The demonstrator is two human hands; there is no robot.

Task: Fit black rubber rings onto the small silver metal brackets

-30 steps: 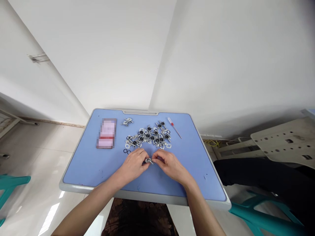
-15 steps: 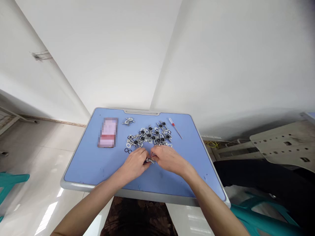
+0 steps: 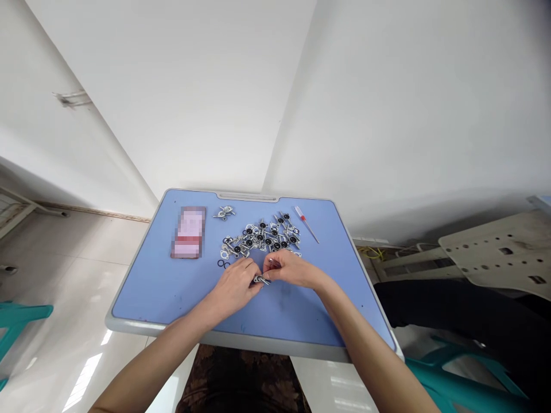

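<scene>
Near the front of the blue tabletop, my left hand (image 3: 237,282) is closed around a small metal fitting (image 3: 260,280) with a thin tube sticking out. My right hand (image 3: 287,268) is pinched beside the fitting, its fingertips by the part's upper right side. Something thin and dark shows between its fingers, too small to name. Just beyond both hands lies a pile of similar metal fittings (image 3: 260,237) with round black faces, mixed with flat metal plates. Several black rubber rings (image 3: 221,263) lie left of the pile.
A phone (image 3: 189,232) with a blurred screen lies at the table's left. A small metal assembly (image 3: 224,213) sits toward the back. A red-and-clear-handled screwdriver (image 3: 307,224) lies at right. White walls rise behind the table (image 3: 146,292); a dark-clothed leg (image 3: 447,312) is at right.
My right hand has shifted slightly up and its fingers have changed their pinch beside the fitting. My left hand stays almost where it was, still gripping the fitting.
</scene>
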